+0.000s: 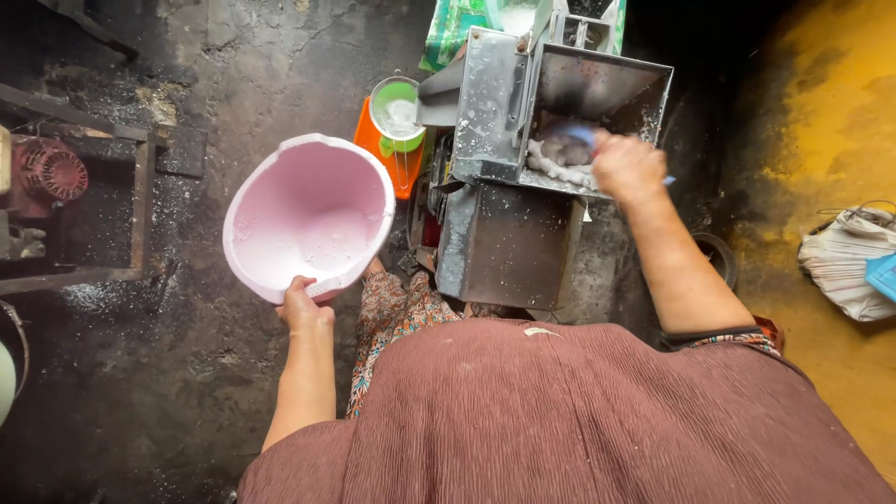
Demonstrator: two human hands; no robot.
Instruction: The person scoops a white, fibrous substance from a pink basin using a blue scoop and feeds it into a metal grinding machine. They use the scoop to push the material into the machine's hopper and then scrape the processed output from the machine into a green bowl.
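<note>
Machinery comes first: the metal grinder has its hopper entered by the right hand, whose fingers are closed on a blue-handled tool among white lumps, so the hand could be caught if the mechanism is turning. The pink basin is held tilted over the dark floor by the left hand, fingers clamped on its rim, and could slip or spill its white residue.

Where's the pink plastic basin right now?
In the head view, left of centre: the pink plastic basin is held by its rim in the left hand, just left of the grey metal machine.
</note>
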